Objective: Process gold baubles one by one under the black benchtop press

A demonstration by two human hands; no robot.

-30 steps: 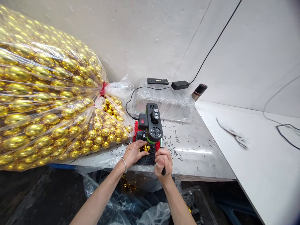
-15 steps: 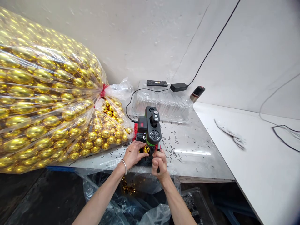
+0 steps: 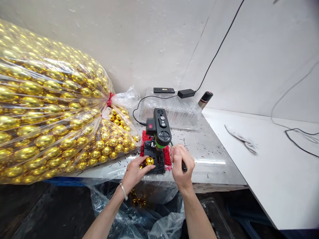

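Left hand [image 3: 134, 171] found with thumb and fingers pinching a gold ball [image 3: 149, 161] near the front edge of the worktop [image 3: 211, 149]; whether the ball touches the black base [image 3: 159, 163] beneath cannot be told. The ball, round and without a clear long axis, lies at the fingertips, on the near-left side of the black device head [image 3: 162, 129]; the base runs lengthwise from front edge towards back. Left hand is the nearer. Right hand [image 3: 182, 162] is closed in a fist about a black handle [image 3: 184, 167], right of the device. Count: one device, one handle, one ball clearly at the fingertips, a second gold surface partly hidden behind them; towards the back edge, one clear tray [image 3: 171, 114], one remote [image 3: 163, 90], one adapter [image 3: 186, 93].
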